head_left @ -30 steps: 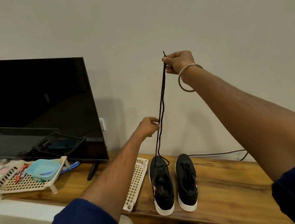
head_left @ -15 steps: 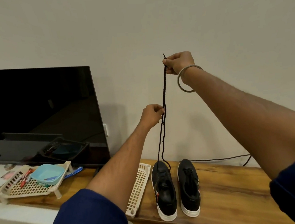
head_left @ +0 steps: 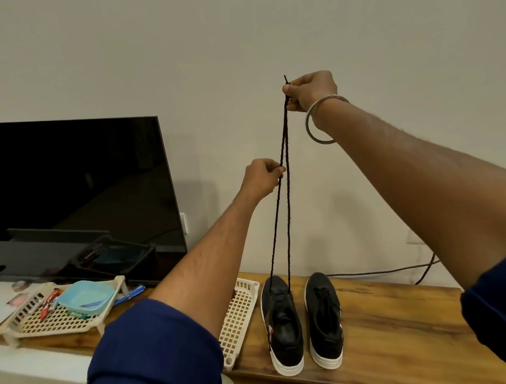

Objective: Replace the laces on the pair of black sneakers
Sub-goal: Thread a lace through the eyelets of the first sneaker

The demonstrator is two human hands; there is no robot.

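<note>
Two black sneakers with white soles stand side by side on the wooden shelf (head_left: 407, 325), toes toward the wall. The left sneaker (head_left: 282, 326) has a black lace (head_left: 281, 220) running up from its front eyelets in two strands. My right hand (head_left: 309, 92) is raised high and pinches both upper ends of the lace together. Lower down, my left hand (head_left: 262, 177) pinches one strand of the lace between thumb and fingers. The right sneaker (head_left: 324, 319) is fully laced and untouched.
A cream lattice tray (head_left: 237, 317) lies just left of the sneakers. Further left, another cream basket (head_left: 44, 323) holds a light blue bowl (head_left: 86, 297) and pens. A dark TV screen (head_left: 70, 188) stands at the left. A black cable (head_left: 388, 270) runs along the wall behind the shelf.
My left hand has slid upward along the lace toward my right hand. My right hand has stayed raised, holding the lace ends.
</note>
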